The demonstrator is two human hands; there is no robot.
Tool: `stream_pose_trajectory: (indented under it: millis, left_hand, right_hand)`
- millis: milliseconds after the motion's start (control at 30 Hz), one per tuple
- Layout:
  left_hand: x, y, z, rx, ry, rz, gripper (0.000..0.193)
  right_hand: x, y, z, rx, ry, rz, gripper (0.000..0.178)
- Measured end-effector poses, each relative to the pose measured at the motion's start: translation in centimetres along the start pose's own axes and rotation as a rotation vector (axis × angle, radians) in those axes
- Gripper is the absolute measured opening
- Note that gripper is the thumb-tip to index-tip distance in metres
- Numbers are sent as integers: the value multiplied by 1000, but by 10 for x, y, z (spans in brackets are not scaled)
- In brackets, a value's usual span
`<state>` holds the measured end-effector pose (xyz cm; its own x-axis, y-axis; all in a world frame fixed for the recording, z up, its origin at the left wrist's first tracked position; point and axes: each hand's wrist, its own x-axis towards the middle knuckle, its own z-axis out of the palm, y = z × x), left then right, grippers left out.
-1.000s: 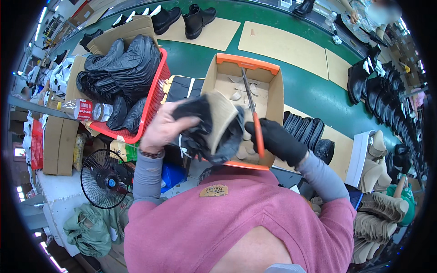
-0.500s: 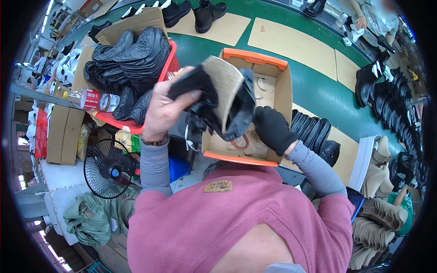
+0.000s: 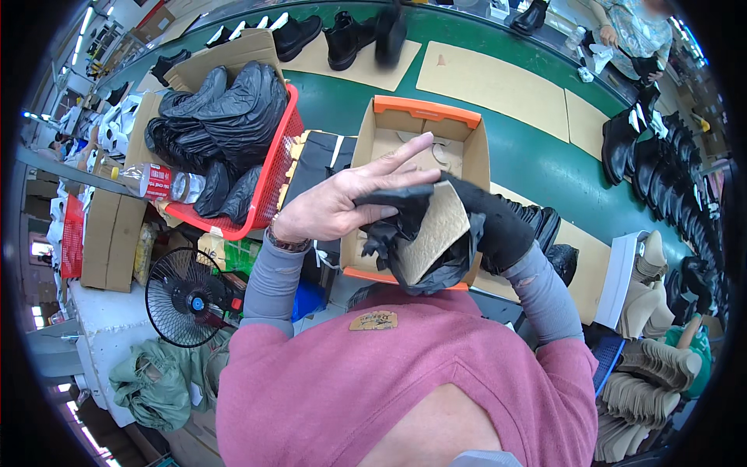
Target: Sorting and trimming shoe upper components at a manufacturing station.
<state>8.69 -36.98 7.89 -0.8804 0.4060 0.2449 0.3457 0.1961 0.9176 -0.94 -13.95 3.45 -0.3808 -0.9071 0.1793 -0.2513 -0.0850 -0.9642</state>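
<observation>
Over the cardboard box with orange ends [image 3: 428, 111], a tan curved board [image 3: 436, 237] sits inside crumpled thin black plastic [image 3: 436, 276]. My bare left hand [image 3: 342, 198] pinches the plastic's near-left edge between thumb and fingers, with some fingers stretched above. My right hand [image 3: 498, 226], in a black glove, wraps round the right side of the same bundle; its fingertips are partly hidden behind the board. Inside the box lie pale curved scraps [image 3: 440, 152].
A red basket [image 3: 268, 183] heaped with black plastic-covered pieces [image 3: 241, 101] stands left, with a plastic bottle [image 3: 156, 180] on its rim. A fan [image 3: 187, 296] is below. Black boots [image 3: 342, 43] line the back, more [image 3: 622, 140] at right. A co-worker [image 3: 630, 35] stands far right.
The bundle has moved down and right, and its board has tilted. My right glove has come from beside the bundle to round its right side. A blurred black boot has appeared at the back.
</observation>
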Motion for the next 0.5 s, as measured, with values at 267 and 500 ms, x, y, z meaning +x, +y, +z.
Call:
stream_pose_trajectory:
  millis: [267,500]
  left_hand:
    - [0,13,1,303,-53,-58,90]
    - [3,6,6,417,135,-132,83]
  right_hand:
    - [22,-12,-14,100,58,121,24]
    - [18,-48,-20,-196,390,-102,15]
